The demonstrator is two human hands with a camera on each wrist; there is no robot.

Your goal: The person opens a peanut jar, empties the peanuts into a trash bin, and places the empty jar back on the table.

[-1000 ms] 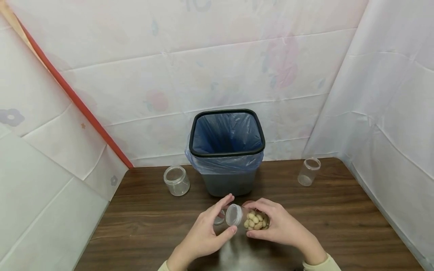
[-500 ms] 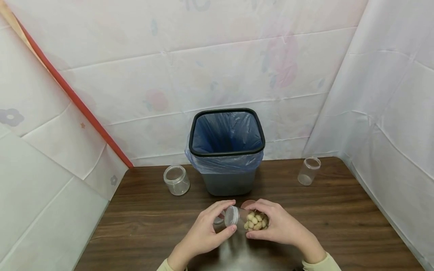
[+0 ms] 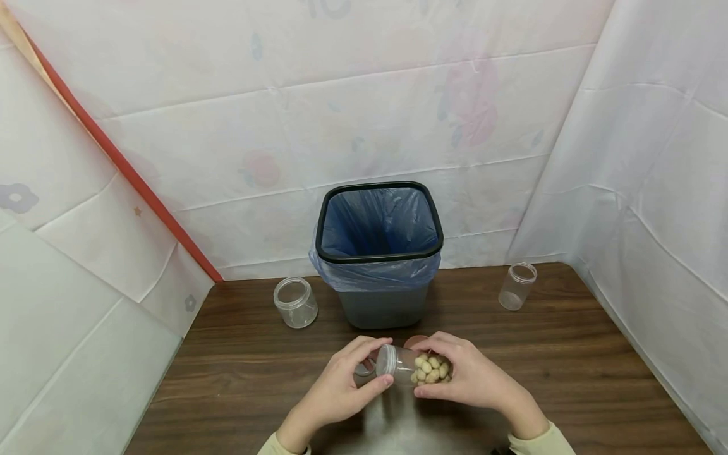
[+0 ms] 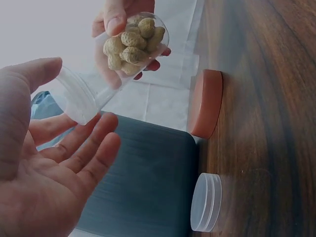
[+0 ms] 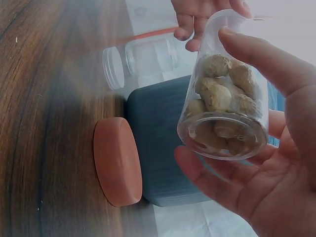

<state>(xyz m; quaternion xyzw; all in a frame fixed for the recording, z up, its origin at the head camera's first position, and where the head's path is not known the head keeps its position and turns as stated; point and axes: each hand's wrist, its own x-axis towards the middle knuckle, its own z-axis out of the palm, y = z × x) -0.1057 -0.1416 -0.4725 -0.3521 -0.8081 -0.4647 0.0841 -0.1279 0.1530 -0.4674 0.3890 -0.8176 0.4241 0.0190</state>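
A clear jar [image 3: 406,361] with peanuts [image 4: 132,45] at its base end lies tilted on its side above the table. My right hand [image 3: 467,371] grips the jar round its base end, thumb on one side and fingers on the other. At the other end sits a clear screw lid [image 4: 79,94], pinched between the thumb and fingers of my left hand [image 3: 348,382]. In the right wrist view several peanuts [image 5: 217,94] show through the wall, and the jar's bottom faces the camera.
Behind the hands stands a dark bin [image 3: 383,309] with a blue liner. A wide open jar [image 3: 297,304] is left of it, a narrower jar [image 3: 516,287] far right. A terracotta-coloured round piece [image 5: 117,160] and a loose clear lid [image 4: 206,202] lie before the bin.
My left hand has closed in on the lid end of the jar, its fingers now nearer the lid. The jar has turned slightly more sideways; my right hand keeps its grip.
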